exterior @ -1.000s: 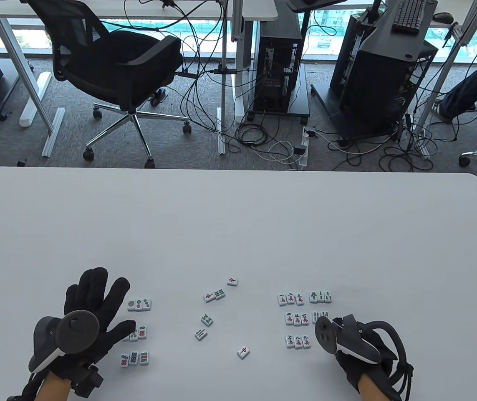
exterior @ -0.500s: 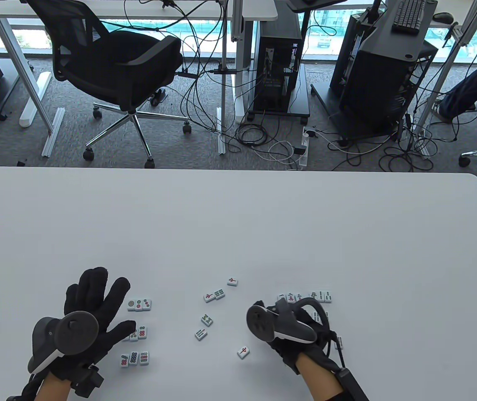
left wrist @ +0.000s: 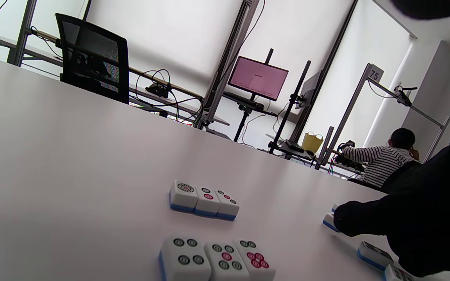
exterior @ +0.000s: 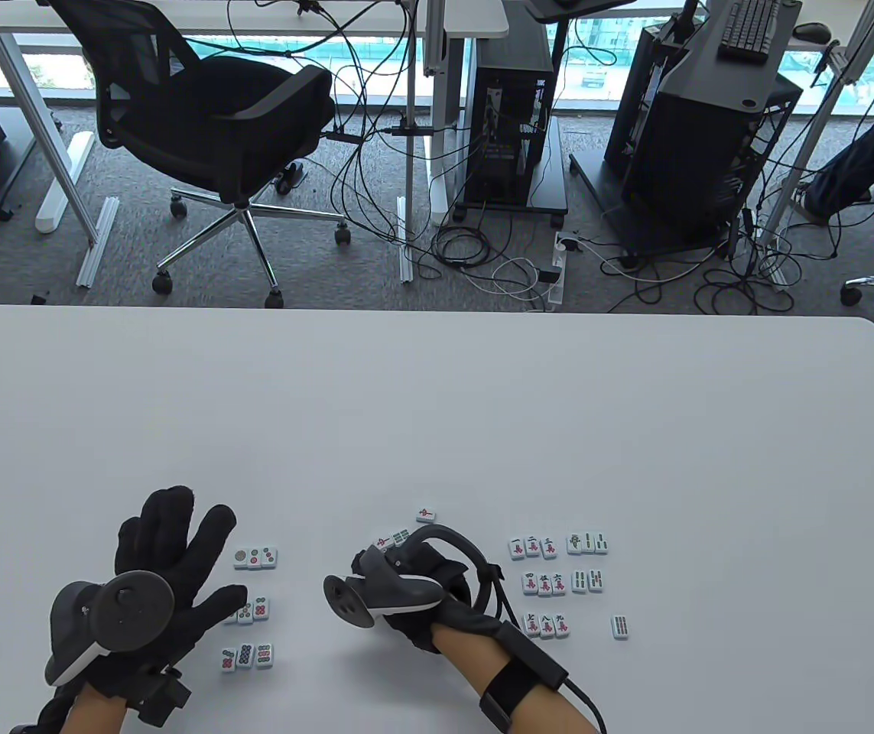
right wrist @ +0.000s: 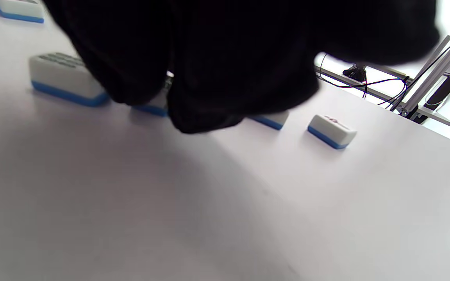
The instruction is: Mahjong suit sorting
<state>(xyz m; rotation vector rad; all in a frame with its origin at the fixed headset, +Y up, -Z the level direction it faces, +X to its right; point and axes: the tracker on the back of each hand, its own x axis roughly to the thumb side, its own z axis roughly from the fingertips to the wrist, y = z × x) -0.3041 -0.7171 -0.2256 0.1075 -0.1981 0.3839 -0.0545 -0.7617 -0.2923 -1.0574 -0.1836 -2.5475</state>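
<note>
Circle tiles lie in three rows (exterior: 255,557) (exterior: 253,609) (exterior: 245,655) at the left, the top two rows also in the left wrist view (left wrist: 203,203) (left wrist: 217,259). My left hand (exterior: 192,550) rests flat beside them, fingers spread. At the right are three rows of character tiles (exterior: 544,584), bamboo tiles (exterior: 588,543) (exterior: 588,580) and one lone bamboo tile (exterior: 620,626). My right hand (exterior: 406,592) covers the loose middle tiles. In the right wrist view its fingertips (right wrist: 193,121) curl down on either side of a loose tile (right wrist: 150,109).
One loose tile (exterior: 426,514) and a pair (exterior: 393,539) lie just beyond the right hand. The far half of the white table (exterior: 437,397) is bare. Beyond its far edge stand an office chair (exterior: 215,122), cables and computer stands.
My right hand left a bamboo tile at the right and swept left across the table onto the loose middle tiles. The left hand stayed put.
</note>
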